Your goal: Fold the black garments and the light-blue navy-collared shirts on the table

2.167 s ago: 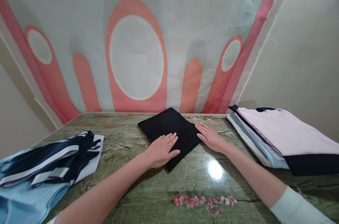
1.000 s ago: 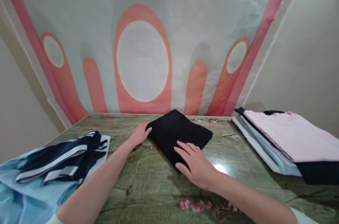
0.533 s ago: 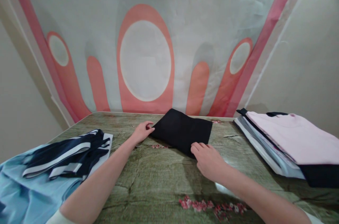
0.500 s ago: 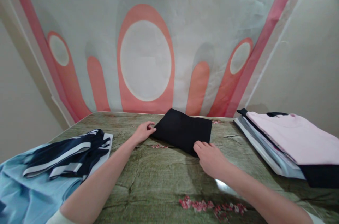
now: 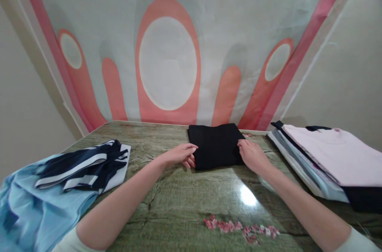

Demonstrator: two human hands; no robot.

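Observation:
A black garment [image 5: 217, 146], folded into a neat rectangle, lies flat near the far edge of the table. Its exact kind cannot be told. My left hand [image 5: 182, 155] is at its left edge, thumb and index finger pinching the side while the other fingers curl below. On the opposite side, my right hand [image 5: 252, 156] has its fingertips closed on the garment's right edge. The undersides of the folds are hidden.
At the left lie loose clothes: a navy piece with white stripes [image 5: 86, 164] over a light blue garment [image 5: 50, 212]. A stack of folded clothes topped by a pink shirt [image 5: 337, 154] stands at the right. The wood-patterned tabletop [image 5: 167, 212] meets a wall hanging [image 5: 209, 1].
The black garment has turned from a slant to lie square with the table's far edge. Both hands have moved right with it, and my right hand has gone farther away from me.

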